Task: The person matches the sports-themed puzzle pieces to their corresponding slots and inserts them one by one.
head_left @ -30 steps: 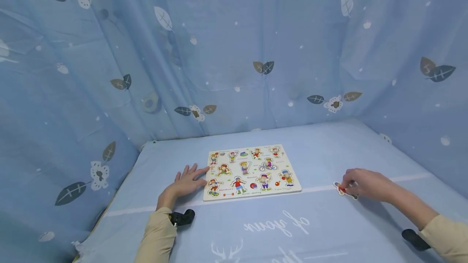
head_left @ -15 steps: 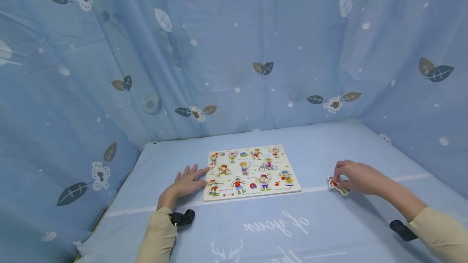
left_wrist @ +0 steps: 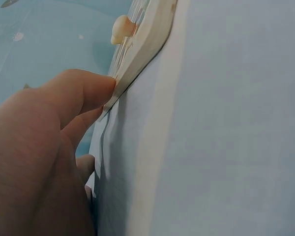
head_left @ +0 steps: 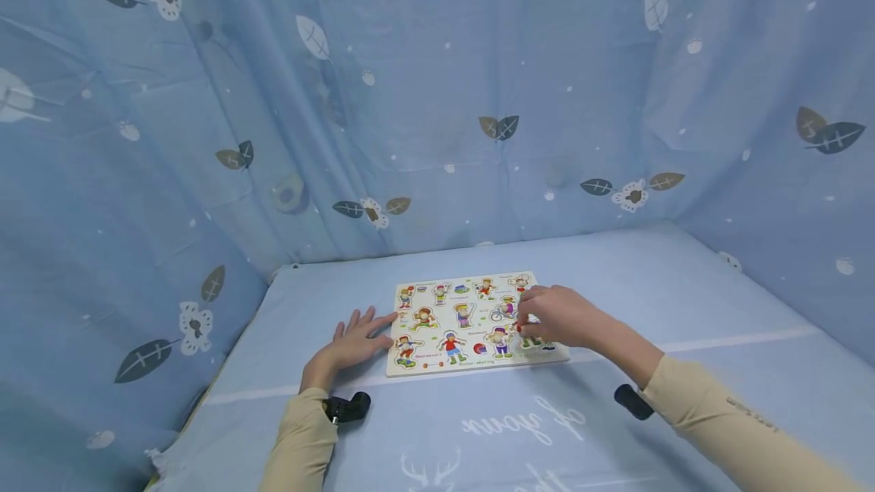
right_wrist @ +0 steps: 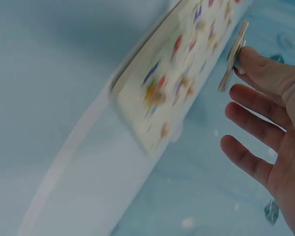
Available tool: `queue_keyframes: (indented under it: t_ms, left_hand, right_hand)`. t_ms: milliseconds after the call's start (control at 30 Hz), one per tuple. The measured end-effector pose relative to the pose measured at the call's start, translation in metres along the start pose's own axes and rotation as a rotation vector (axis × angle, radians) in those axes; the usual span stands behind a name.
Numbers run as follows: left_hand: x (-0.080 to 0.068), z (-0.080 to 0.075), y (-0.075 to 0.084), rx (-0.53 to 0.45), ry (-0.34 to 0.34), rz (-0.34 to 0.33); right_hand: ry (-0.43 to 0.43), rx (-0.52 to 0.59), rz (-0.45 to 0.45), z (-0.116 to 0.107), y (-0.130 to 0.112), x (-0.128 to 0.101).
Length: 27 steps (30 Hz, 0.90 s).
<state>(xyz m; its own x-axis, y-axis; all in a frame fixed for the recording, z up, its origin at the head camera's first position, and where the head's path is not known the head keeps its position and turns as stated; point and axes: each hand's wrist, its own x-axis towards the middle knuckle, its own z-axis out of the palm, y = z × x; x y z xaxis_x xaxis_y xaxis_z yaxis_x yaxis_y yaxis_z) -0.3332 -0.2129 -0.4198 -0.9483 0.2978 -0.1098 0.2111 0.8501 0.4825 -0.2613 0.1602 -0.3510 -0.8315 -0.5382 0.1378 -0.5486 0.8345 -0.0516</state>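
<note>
On the pale blue cloth-covered table (head_left: 615, 462), the flat wooden puzzle board printed with cartoon children (head_left: 472, 323) is steadied at its left edge by the left hand (head_left: 352, 342), fingers laid out straight (a fingertip touches the rim). Above the board's right half, a small flat cut-out puzzle piece (right_wrist: 233, 55) is pinched by the right hand (head_left: 550, 316), its other fingers spread loosely. Behind, a blue leaf-patterned curtain (head_left: 437, 97) is hung.

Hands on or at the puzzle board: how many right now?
2. The left hand lies flat against the puzzle board at its left edge. The right hand is over its right side, fingers pinching a puzzle piece.
</note>
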Motion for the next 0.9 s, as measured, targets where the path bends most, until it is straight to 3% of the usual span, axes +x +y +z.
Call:
queue_keyframes:
  t_ms: [167,333,600,900]
  left_hand:
    - [-0.001,-0.001,-0.003,0.010,0.005,-0.001]
    - [-0.001,-0.001,-0.002,0.013,-0.002,0.011]
    - [0.000,-0.001,0.004,-0.008,-0.014,0.023]
    - [0.003,0.000,-0.005,0.020,-0.015,0.002]
  right_hand:
    - [-0.021,0.014,-0.021,0.014,-0.031,0.036]
    - [0.012,0.027,-0.035,0.036,-0.052,0.063]
    - [0.051,-0.060,-0.092,0.055,-0.069,0.078]
    - [-0.090,0.182,-0.094,0.055,-0.063,0.076]
